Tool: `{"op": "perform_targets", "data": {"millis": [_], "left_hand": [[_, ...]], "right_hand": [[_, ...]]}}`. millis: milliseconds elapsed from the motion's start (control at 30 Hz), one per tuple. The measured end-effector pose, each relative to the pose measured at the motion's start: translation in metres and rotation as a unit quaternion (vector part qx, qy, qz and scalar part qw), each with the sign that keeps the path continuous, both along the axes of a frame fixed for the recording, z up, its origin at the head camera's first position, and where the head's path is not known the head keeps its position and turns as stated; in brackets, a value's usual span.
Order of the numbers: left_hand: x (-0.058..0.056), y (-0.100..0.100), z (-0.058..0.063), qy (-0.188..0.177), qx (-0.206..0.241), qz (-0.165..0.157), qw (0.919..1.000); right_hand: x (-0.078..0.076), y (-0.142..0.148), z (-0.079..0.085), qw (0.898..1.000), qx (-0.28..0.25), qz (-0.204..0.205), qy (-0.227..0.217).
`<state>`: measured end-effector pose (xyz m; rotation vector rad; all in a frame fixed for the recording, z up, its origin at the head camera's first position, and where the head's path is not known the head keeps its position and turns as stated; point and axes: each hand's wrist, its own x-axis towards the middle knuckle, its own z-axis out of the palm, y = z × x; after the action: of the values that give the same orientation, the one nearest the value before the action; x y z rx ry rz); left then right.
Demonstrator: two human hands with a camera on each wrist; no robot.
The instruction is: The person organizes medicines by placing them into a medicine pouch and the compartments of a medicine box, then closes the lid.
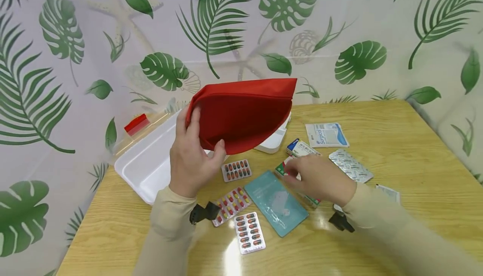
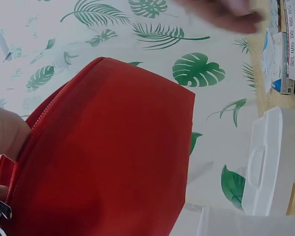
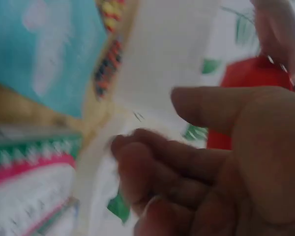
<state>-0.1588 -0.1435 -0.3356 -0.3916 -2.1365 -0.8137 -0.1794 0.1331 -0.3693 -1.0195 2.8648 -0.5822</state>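
My left hand (image 1: 194, 156) grips a red zippered pouch (image 1: 245, 116) by its edge, holding it up above the table. The pouch's mouth gapes toward the head camera; its zipper and dark pull (image 2: 3, 210) show in the left wrist view. My right hand (image 1: 318, 177) hovers over the medicine boxes, its fingers loosely bent and thumb apart, with nothing between them in the right wrist view (image 3: 201, 162). Beneath it lies a green-and-white medicine box (image 1: 312, 201), partly hidden by the hand. Beside that lies a teal packet (image 1: 277, 204).
Capsule blister packs (image 1: 237, 170) lie left of the teal packet. A white tray (image 1: 132, 158) with a red-latched clear lid (image 1: 136, 124) stands at the left. Another medicine box (image 1: 302, 148), a Surgical packet (image 1: 327, 135) and a silver blister pack (image 1: 350, 165) lie at the right. A leaf-print curtain hangs behind.
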Motion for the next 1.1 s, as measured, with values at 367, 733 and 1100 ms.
{"op": "perform_targets", "data": {"millis": [367,733,1100], "left_hand": [[-0.004,0.006,-0.002,0.023,-0.011,-0.008,0.9997],[-0.001,0.004,-0.003,0.01,-0.002,-0.014,0.9998],[-0.003,0.005,-0.002,0.011,-0.002,-0.029,0.9995]], "right_hand": [[0.022,-0.015,-0.041,0.985,0.132,-0.06,-0.097],[0.022,-0.019,-0.051,0.984,0.144,-0.057,-0.091],[0.02,-0.011,-0.05,0.972,0.17,-0.073,-0.142]]}}
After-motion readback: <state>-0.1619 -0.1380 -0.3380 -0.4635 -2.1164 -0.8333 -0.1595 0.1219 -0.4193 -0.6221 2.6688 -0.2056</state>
